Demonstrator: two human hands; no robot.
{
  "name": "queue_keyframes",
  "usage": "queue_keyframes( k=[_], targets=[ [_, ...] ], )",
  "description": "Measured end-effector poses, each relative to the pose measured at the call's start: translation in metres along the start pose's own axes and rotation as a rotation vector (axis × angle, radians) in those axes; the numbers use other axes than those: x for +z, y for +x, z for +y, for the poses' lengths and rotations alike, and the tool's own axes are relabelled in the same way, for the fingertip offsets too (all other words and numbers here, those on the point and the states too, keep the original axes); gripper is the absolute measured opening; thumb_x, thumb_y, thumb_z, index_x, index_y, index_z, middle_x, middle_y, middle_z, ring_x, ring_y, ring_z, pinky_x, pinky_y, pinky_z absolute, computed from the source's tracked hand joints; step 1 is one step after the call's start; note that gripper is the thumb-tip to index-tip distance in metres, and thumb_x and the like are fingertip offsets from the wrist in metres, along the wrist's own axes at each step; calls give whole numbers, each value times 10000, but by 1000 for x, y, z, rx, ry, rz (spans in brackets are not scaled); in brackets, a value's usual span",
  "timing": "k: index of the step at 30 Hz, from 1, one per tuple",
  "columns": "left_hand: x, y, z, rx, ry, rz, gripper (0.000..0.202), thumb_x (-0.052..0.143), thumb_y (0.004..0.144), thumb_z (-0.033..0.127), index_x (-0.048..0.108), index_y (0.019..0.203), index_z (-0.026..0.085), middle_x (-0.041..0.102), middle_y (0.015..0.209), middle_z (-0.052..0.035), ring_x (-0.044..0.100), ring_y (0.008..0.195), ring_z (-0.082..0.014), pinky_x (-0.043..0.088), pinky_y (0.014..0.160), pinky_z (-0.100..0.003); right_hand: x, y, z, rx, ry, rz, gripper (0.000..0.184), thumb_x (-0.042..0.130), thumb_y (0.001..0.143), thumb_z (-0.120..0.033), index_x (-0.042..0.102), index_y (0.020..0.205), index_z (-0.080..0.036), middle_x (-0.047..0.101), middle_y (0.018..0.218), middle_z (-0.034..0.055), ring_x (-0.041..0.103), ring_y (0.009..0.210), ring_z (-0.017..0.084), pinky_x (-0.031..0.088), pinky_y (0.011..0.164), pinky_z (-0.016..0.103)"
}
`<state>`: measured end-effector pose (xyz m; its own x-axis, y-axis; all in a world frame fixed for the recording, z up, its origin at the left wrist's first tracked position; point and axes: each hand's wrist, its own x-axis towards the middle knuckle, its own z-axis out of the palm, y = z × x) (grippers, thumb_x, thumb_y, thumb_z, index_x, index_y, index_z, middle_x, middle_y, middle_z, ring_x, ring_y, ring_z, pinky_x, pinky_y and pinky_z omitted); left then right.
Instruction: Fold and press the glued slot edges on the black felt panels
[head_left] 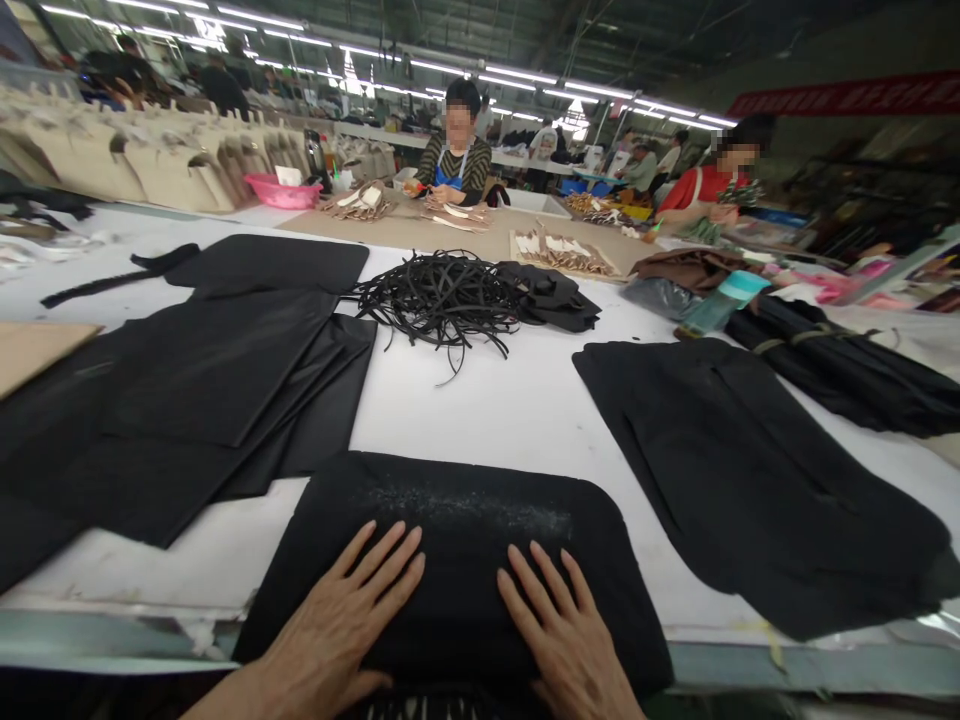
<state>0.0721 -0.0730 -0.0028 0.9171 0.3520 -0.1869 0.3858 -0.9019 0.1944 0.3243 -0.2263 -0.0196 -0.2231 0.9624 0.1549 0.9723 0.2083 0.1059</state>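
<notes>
Both my hands lie flat on a black fabric panel (457, 600) with rounded corners, at the table's front edge. My left hand (349, 610) has its fingers stretched out on the panel's left half. On the right half rests my right hand (562, 625), fingers spread. A whitish, speckled band runs across the panel just beyond my fingertips. To the left is a pile of black sheets (202, 380). A stack of black panels (735, 450) with rounded corners lies to the right.
Ahead sits a heap of thin black strips (442, 295) beside folded black pieces (555, 297). A teal-lidded bottle (724, 303) stands at the right near a tied black bundle (847, 360). Across the table are a pink basin (281, 190), cream bags (150, 155) and two people working.
</notes>
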Motion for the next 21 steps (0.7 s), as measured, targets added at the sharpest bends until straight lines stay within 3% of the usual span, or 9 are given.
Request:
queue_keyframes(
  k=[4, 6, 8, 10, 12, 15, 18, 21],
  targets=[
    [7, -21, -7, -164, 173, 25, 1040, 762, 524, 112, 229, 1401, 280, 220, 1483, -90, 145, 1360, -379, 155, 1098, -640, 8, -12, 4, -63, -137, 106, 772, 566, 638, -104, 373, 1372, -245, 476, 1381, 59, 451, 1211, 337, 313, 967, 533],
    [13, -33, -14, -244, 231, 53, 1027, 769, 503, 101, 281, 1386, 295, 236, 1478, -96, 133, 1355, -402, 169, 1097, -632, 14, -22, 9, -65, -196, 150, 742, 499, 653, -64, 392, 1360, -259, 524, 1339, 48, 471, 1195, 323, 318, 958, 529],
    [20, -45, -20, -295, 229, 83, 966, 787, 534, 198, 316, 1373, 297, 256, 1472, -94, 152, 1355, -394, 204, 1106, -586, 19, -32, 16, -36, -230, 162, 721, 479, 673, -70, 391, 1363, -257, 552, 1309, 51, 488, 1182, 314, 324, 955, 524],
    [27, -56, -24, -332, 210, 124, 892, 767, 588, 322, 331, 1367, 299, 279, 1468, -72, 178, 1359, -365, 221, 1116, -538, 18, -37, 23, -24, -225, 171, 651, 499, 736, -169, 385, 1373, -238, 566, 1291, 61, 510, 1160, 310, 341, 945, 507],
    [33, -65, -25, -328, 222, 175, 861, 731, 632, 356, 300, 1377, 314, 293, 1465, -44, 204, 1361, -332, 221, 1122, -500, 11, -38, 30, -72, -187, 176, 625, 510, 803, -398, 378, 1382, -202, 575, 1277, 73, 537, 1127, 306, 379, 911, 478],
    [36, -77, -27, -277, 212, 223, 926, 728, 630, 441, 224, 1398, 328, 314, 1460, -37, 261, 1339, -336, 230, 1108, -495, -7, -31, 41, -174, -111, 151, 811, 470, 766, -673, 360, 1391, -167, 593, 1251, 74, 571, 1089, 288, 445, 847, 430],
    [27, -81, -36, -184, 163, 249, 945, 712, 598, 602, 273, 1388, 323, 392, 1422, -39, 367, 1274, -346, 280, 1081, -482, -22, -26, 49, -167, 20, 113, 784, 512, 746, -676, 418, 1357, -193, 603, 1239, 59, 586, 1083, 263, 496, 827, 387],
    [4, -73, -46, -161, 77, 371, 612, 610, 720, 610, 486, 1255, 341, 513, 1326, -10, 474, 1179, -292, 375, 1013, -415, -30, -22, 52, -17, 191, 127, 428, 569, 814, -482, 594, 1168, -243, 666, 1143, 40, 629, 1009, 217, 533, 811, 315]
  ],
)
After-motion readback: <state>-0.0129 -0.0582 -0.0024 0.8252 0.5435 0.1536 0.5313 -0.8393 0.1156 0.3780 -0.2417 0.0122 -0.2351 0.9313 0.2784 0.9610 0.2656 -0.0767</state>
